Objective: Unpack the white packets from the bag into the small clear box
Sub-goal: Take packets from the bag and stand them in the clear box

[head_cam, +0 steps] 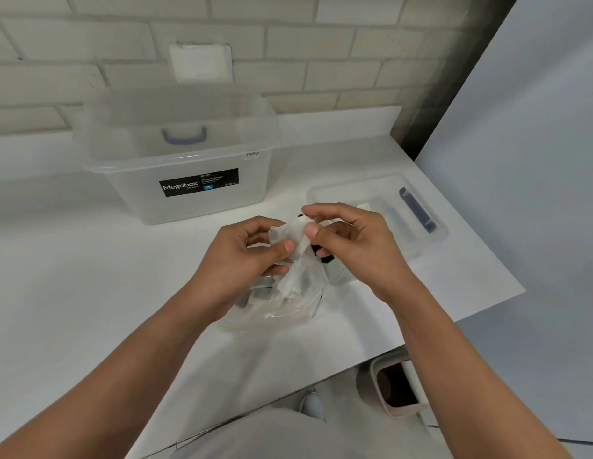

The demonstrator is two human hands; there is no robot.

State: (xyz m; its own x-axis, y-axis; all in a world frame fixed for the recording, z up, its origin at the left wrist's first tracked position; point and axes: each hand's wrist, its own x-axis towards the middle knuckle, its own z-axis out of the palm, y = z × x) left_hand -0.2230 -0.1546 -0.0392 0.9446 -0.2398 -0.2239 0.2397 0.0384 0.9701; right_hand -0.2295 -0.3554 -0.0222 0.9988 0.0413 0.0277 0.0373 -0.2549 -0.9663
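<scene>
A clear plastic bag (288, 303) lies crumpled on the white table (89, 276) in front of me, with pale packets showing inside. My left hand (242, 256) and my right hand (351, 240) both pinch a white packet (293, 236) held just above the bag's mouth. Something black shows under my right fingers, partly hidden. The small clear box (424, 240) sits just right of my right hand, with a dark blue handle piece and a pale item inside.
A large clear storage box (176, 173) with a black label and grey handle stands at the back left against the brick wall. The table's right edge runs diagonally close to the small box. A bin (397, 385) stands on the floor below.
</scene>
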